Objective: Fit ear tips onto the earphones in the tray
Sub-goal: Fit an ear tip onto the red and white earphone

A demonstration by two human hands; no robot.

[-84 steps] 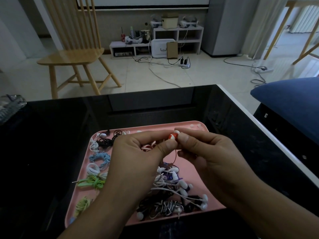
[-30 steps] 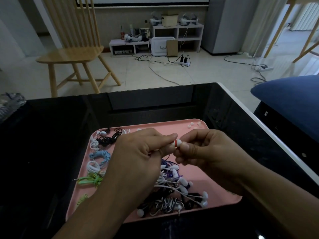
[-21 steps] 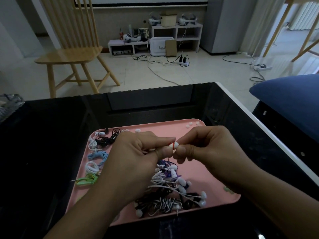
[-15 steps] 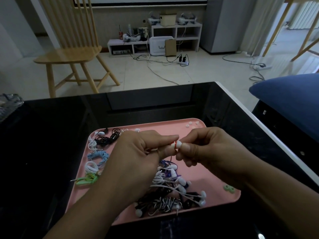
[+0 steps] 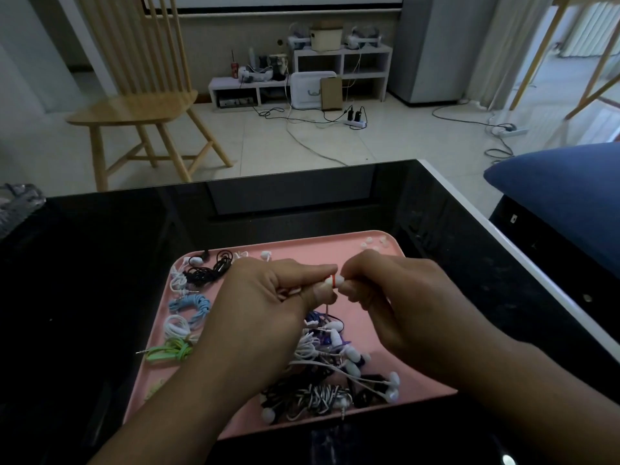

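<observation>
Hands on earbud (tip perhaps seated)

**Colours on the tray and around it**

The tray is pink on a glossy black table with a white edge. On it lie coiled cables: black, light blue, white, lime green, and one striped black and white. The earbud between the hands is white with a red-orange band. Loose ear tips are pale. The chair is light wood; the cushion is blue.
</observation>
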